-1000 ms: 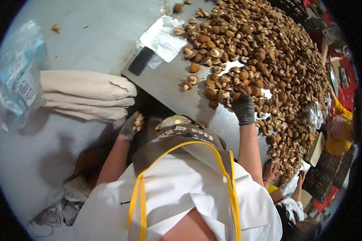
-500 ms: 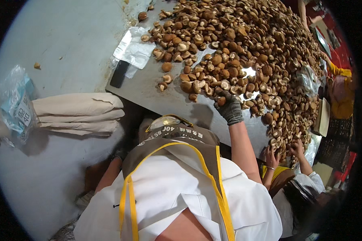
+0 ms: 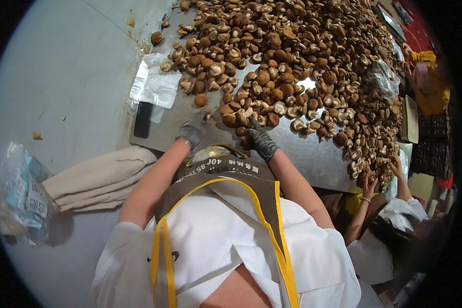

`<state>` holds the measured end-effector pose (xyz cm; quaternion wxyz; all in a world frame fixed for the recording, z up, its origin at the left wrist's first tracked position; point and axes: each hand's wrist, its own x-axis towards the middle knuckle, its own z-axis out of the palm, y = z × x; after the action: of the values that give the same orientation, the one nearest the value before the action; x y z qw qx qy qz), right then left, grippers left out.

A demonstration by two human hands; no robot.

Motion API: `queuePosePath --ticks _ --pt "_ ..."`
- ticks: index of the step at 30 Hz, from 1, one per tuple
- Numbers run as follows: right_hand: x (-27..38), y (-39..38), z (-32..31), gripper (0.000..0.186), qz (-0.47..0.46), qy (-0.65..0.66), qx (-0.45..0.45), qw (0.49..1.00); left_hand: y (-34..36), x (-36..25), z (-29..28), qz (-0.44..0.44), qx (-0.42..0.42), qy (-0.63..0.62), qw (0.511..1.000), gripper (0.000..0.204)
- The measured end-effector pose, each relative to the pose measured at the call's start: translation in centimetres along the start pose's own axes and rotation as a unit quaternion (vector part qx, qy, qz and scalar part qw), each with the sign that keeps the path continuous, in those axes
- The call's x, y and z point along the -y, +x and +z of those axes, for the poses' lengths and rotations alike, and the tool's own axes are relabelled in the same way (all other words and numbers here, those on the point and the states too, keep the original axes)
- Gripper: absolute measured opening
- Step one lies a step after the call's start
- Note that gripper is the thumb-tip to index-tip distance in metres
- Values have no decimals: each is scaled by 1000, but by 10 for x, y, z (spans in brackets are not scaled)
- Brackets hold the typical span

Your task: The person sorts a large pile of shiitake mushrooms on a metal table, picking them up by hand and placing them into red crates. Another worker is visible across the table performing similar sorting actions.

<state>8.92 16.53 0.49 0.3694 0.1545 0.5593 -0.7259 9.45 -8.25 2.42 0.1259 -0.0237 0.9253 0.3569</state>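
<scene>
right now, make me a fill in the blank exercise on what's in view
The mushroom caps are mostly ____.
In shade, the glove on the right hand is ____ than the one on the left hand.
The apron is edged in ____.
The black phone lies nearer the ____ hand.

Missing words: brown; darker; yellow; left.
</scene>
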Motion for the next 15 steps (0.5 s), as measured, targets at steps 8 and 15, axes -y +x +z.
queuePosePath --ticks 8,15 --pt "-16 -6 -14 36 62 185 -131 972 106 -17 37 -60 169 90 980 55" --pt "4 -41 26 37 54 321 -61 943 85 27 21 -67 223 -329 915 44"
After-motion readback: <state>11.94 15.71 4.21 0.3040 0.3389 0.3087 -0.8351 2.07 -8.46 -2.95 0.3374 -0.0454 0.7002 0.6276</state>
